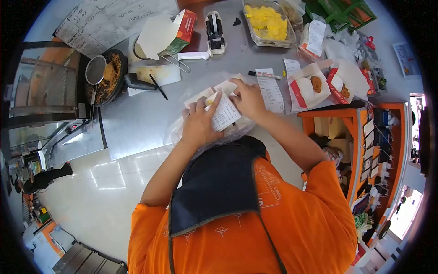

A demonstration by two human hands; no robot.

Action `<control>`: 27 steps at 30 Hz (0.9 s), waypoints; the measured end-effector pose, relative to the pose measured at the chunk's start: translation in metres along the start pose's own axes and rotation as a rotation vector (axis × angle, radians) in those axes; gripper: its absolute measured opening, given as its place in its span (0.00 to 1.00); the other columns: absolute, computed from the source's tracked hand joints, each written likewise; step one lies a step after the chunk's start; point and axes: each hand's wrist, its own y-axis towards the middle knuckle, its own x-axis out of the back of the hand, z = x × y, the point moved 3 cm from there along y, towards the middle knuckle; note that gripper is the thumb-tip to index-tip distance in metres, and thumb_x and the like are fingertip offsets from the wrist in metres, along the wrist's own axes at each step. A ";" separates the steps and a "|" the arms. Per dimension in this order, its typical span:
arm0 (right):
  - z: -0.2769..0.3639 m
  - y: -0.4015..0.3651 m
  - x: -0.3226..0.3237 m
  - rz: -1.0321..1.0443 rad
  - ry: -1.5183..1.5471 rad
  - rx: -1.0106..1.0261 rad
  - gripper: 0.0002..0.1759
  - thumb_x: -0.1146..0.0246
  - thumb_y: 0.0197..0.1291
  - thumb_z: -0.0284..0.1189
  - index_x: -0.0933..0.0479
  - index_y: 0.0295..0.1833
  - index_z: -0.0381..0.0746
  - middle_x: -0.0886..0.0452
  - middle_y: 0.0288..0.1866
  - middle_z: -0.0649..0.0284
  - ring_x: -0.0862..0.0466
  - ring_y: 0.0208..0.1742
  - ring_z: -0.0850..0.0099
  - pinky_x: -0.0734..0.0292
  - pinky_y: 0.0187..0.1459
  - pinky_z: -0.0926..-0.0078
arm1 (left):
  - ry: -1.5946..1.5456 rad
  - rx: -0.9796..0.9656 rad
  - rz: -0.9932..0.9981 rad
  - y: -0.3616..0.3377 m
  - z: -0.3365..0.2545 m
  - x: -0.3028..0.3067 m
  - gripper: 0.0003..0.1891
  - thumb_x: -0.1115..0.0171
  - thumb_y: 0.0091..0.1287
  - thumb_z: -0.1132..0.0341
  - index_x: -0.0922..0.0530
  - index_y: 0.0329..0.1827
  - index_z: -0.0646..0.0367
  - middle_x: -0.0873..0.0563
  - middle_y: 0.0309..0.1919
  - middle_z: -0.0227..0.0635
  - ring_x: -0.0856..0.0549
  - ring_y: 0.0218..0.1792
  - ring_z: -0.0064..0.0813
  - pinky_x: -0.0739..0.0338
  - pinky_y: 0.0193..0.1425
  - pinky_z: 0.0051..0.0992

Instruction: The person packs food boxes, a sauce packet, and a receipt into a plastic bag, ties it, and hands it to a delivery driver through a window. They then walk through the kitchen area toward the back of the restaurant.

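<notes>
A white takeaway box point(197, 101) lies in a clear plastic bag point(175, 132) at the table's front edge, close to my body. On top of it is a printed receipt point(225, 115), slightly tilted. My left hand point(200, 121) presses the receipt against the box, its fingers bent over the near left side. At the receipt's far right corner, my right hand point(247, 98) has its fingers curled inward. What those fingertips grip is hidden. A second long receipt point(270, 96) lies flat to the right, with a marker pen point(265, 75) across its top.
Two open red-and-white boxes point(299, 93) with fried pieces stand at the right. Behind are a tray of yellow food point(267, 25), a tape dispenser point(215, 34) and a white-handled knife point(194, 55). A pan of crumbs point(119, 68) with a strainer point(95, 71) sits left.
</notes>
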 end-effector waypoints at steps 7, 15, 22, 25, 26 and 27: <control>-0.008 -0.023 -0.004 -0.323 0.168 0.211 0.12 0.35 0.60 0.30 0.20 0.48 0.38 0.18 0.33 0.58 0.18 0.30 0.61 0.25 0.30 0.68 | -0.035 -0.008 -0.096 0.000 0.004 -0.001 0.50 0.24 0.37 0.53 0.33 0.72 0.28 0.31 0.61 0.48 0.28 0.58 0.51 0.33 0.58 0.50; 0.000 -0.047 -0.020 -0.131 0.302 0.090 0.26 0.37 0.65 0.44 0.22 0.52 0.29 0.17 0.34 0.54 0.19 0.30 0.70 0.24 0.35 0.74 | -0.048 -0.052 -0.083 0.003 0.003 -0.006 0.50 0.23 0.33 0.54 0.30 0.70 0.33 0.29 0.60 0.48 0.28 0.58 0.51 0.31 0.58 0.49; -0.006 -0.038 -0.011 0.338 0.676 -0.361 0.40 0.35 0.60 0.50 0.29 0.61 0.23 0.19 0.52 0.38 0.17 0.51 0.56 0.25 0.53 0.66 | -0.172 -0.108 -0.161 0.001 0.004 -0.005 0.49 0.23 0.32 0.54 0.28 0.68 0.38 0.29 0.58 0.46 0.28 0.57 0.49 0.31 0.59 0.47; 0.001 -0.036 -0.001 0.425 0.764 -0.469 0.37 0.35 0.60 0.49 0.26 0.58 0.23 0.18 0.51 0.41 0.16 0.50 0.59 0.25 0.52 0.67 | -0.200 -0.141 -0.186 0.002 0.004 -0.004 0.50 0.23 0.33 0.55 0.29 0.69 0.39 0.29 0.58 0.46 0.28 0.57 0.49 0.32 0.59 0.48; -0.003 -0.034 -0.005 0.434 0.815 -0.481 0.34 0.35 0.61 0.48 0.24 0.55 0.24 0.18 0.47 0.46 0.17 0.47 0.63 0.25 0.49 0.69 | -0.180 -0.133 -0.162 0.003 0.002 -0.003 0.50 0.23 0.33 0.55 0.30 0.69 0.38 0.29 0.58 0.46 0.28 0.57 0.49 0.32 0.59 0.48; -0.008 -0.032 -0.009 0.444 0.865 -0.493 0.32 0.36 0.62 0.47 0.23 0.52 0.25 0.17 0.43 0.52 0.18 0.43 0.68 0.25 0.46 0.72 | -0.160 -0.125 -0.138 0.006 0.000 -0.002 0.50 0.23 0.33 0.55 0.31 0.70 0.38 0.29 0.58 0.46 0.27 0.57 0.49 0.32 0.60 0.49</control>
